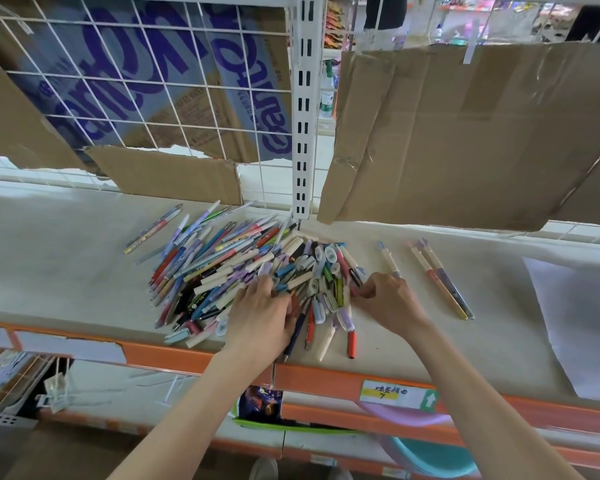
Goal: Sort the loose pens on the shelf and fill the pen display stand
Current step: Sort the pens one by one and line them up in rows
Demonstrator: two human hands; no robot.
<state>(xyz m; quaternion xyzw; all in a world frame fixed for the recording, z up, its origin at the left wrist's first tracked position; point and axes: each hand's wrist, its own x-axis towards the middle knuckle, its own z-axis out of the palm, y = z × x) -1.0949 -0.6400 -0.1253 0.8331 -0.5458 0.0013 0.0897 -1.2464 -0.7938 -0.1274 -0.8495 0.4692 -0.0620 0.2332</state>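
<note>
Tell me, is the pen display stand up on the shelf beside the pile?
No: only the pen pile, a few separated pens and white paper lie on the shelf.

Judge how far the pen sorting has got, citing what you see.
Done: three pens lie apart, right of the pile. In hand: the left hand rests on the pile; the right hand picks at its edge. Left: most pens unsorted; no display stand in view.

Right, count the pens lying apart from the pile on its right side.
3: one short pen just right of the pile, and two long pens side by side further right. No others show there.
</note>
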